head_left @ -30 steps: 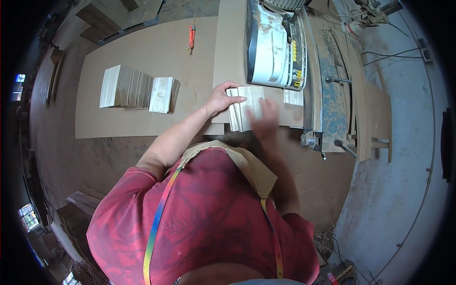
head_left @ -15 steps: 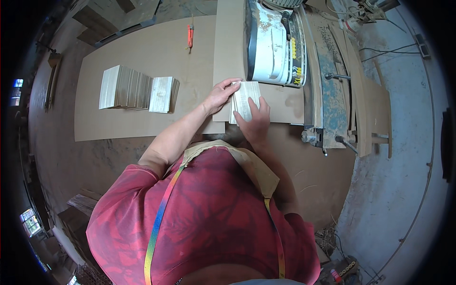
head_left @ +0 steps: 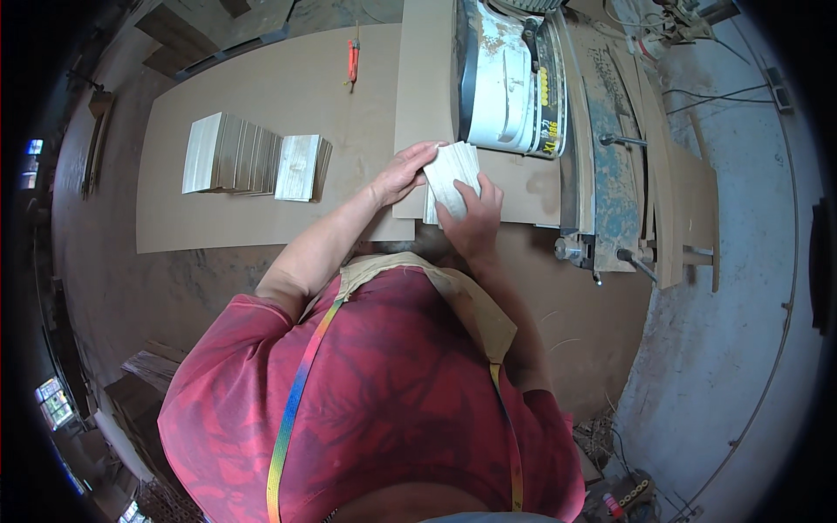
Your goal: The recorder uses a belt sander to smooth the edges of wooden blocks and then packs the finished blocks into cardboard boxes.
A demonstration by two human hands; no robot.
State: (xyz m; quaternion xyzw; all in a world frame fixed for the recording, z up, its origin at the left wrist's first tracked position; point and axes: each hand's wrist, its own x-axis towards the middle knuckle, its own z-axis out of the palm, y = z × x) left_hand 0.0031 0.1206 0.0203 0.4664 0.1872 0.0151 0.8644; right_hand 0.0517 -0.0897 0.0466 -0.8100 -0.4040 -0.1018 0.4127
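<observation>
A small stack of pale wooden pieces [head_left: 450, 166] is between my two hands at the table's near edge, its top pieces slightly fanned. My left hand [head_left: 406, 174] grips the stack at its far left corner, the thumb lying near the top. My right hand [head_left: 474, 214] closes round its near right side, fingers over the right edge. The undersides of the pieces and some fingertips are hidden. To the left, a long row of similar wooden pieces [head_left: 206, 155] stands on the brown board [head_left: 261, 228], with a shorter group of pieces [head_left: 298, 166] beside it.
A white and black machine [head_left: 501, 100] stands just beyond the stack, to the right. Past it runs a worn blue metal bench [head_left: 615, 196] with clamp handles [head_left: 641, 261]. A red-handled tool [head_left: 353, 61] lies on the far part of the board. A pale wall [head_left: 732, 349] rises at right.
The stack has turned a little and its upper pieces have spread into a slight fan. My right hand has shifted slightly to the right, its fingers now over the stack's edge.
</observation>
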